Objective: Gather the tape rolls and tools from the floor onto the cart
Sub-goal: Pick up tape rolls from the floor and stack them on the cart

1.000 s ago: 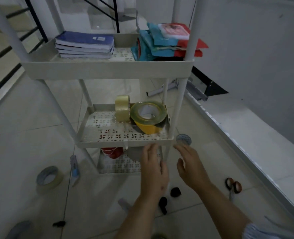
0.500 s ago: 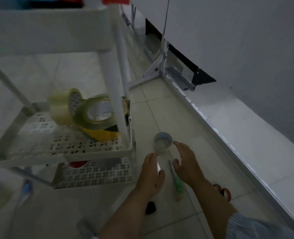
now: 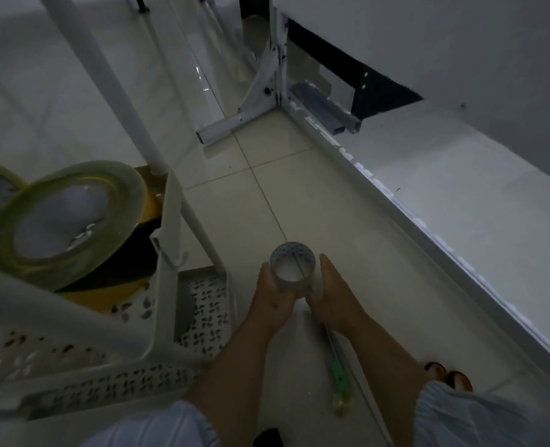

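**Tape roll now cupped between both hands beside the cart**

Tape roll (image 3: 293, 266), small and clear, stands on the floor tiles just off the cart's corner, and both hands have closed in on it. Half a second ago the right hand hovered just short of it with spread fingers and the left hand trailed behind; now the left hand (image 3: 272, 303) presses against its left side and the right hand (image 3: 330, 295) against its right, palms facing, fingers loosely curved rather than curled shut. The roll looks pinched between them, though whether it has left the floor cannot be told.

Behind the right wrist a green-handled tool (image 3: 339, 379) lies on the floor, uncollected, and near the right sleeve the orange handles of scissors (image 3: 448, 377) show at the edge of view.

To the left, the cart (image 3: 167, 227) already carries a large yellowish tape roll (image 3: 64, 221) on its middle shelf, leaning over a yellow-and-black one (image 3: 128, 279) beneath it.

The reach appears finished and the grasp begun, so lifting this roll to that shelf is likely next. Several floor items remain, so the task seems well short of done.
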Motion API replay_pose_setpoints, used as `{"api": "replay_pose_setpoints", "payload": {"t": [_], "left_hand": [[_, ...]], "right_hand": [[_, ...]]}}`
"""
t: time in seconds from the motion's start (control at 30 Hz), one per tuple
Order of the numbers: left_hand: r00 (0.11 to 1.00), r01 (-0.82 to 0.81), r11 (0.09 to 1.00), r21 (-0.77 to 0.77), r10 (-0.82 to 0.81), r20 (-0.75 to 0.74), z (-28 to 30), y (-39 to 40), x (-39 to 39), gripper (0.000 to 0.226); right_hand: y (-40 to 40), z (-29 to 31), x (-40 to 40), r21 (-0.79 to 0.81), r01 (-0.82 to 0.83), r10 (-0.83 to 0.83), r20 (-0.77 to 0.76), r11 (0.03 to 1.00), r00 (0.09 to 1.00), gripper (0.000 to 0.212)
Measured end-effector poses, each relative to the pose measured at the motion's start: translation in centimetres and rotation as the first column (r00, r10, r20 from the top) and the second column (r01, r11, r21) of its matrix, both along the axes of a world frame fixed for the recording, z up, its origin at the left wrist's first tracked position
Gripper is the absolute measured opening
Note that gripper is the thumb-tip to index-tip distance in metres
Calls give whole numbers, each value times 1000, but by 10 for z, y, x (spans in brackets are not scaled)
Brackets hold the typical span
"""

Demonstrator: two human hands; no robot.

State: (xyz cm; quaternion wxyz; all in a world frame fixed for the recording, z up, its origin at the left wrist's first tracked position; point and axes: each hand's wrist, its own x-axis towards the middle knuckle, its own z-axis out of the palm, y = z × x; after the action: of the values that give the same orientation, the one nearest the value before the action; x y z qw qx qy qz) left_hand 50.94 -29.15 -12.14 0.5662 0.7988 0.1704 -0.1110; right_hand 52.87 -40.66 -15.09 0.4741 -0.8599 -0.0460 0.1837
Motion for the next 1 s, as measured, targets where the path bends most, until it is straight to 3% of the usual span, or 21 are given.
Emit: {"api": "replay_pose_setpoints", "payload": {"t": [0.1, 0.23, 0.4, 0.5, 0.63, 0.87, 1.0], "left_hand": [[998, -64, 998, -10, 64, -6, -18, -1, 6, 56], [994, -94, 996, -9, 93, -55, -34, 4, -8, 85], [996, -83, 995, -61, 80, -48, 6, -13, -54, 70], [995, -103, 990, -93, 103, -9, 20, -17, -76, 71], [992, -111, 980, -167, 119, 36, 44, -16, -102, 77], [994, -65, 959, -274, 86, 66, 95, -4, -157, 74], [991, -108, 949, -297, 128, 48, 130, 18, -202, 68]], "right_hand": [[2, -13, 5, 32, 7, -7, 5, 999, 1000, 69], [-4, -23, -19, 87, 74, -76, 13, 993, 997, 67], [-11, -1, -65, 185, 188, -206, 85, 965, 975, 65], [-9, 21, -79, 246, 172, -209, 131, 954, 969, 64], [-10, 46, -100, 182, 162, -193, 171, 970, 966, 80], [-4, 92, -167, 209, 224, -266, 201, 952, 943, 76], [11, 126, -205, 211, 167, -218, 254, 963, 942, 73]]}}
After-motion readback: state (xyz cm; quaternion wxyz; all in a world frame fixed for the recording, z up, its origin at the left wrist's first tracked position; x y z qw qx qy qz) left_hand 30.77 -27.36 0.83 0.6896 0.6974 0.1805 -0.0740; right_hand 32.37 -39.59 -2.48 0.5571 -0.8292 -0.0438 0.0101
